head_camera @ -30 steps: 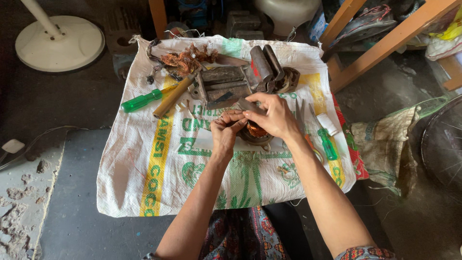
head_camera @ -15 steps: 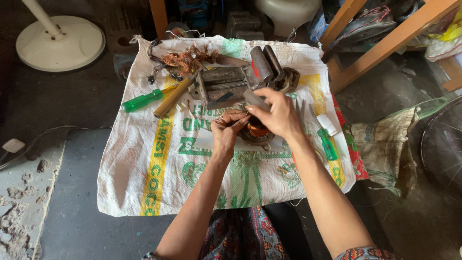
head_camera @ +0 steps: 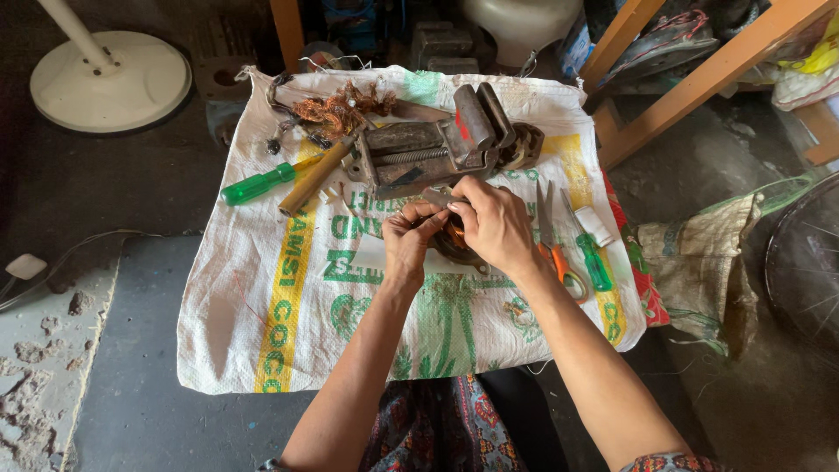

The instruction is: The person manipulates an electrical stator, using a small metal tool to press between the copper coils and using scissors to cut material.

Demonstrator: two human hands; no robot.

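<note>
I have both hands on the copper-wound stator [head_camera: 454, 240] at sack centre: left hand [head_camera: 409, 245] pinching its winding, right hand [head_camera: 494, 223] gripping over it. Tugging could snap wire; the scissors [head_camera: 552, 236] sit at three o'clock.

The near half of the sack [head_camera: 262, 332] lies bare, open for a hand to pass. Behind, the vise [head_camera: 428, 149], a hammer [head_camera: 315, 175] and green screwdriver [head_camera: 256, 183] block the way; scissors [head_camera: 551, 232] crowd the right edge.

White sack [head_camera: 262, 306], green-yellow print; green screwdriver [head_camera: 255, 184]
</note>
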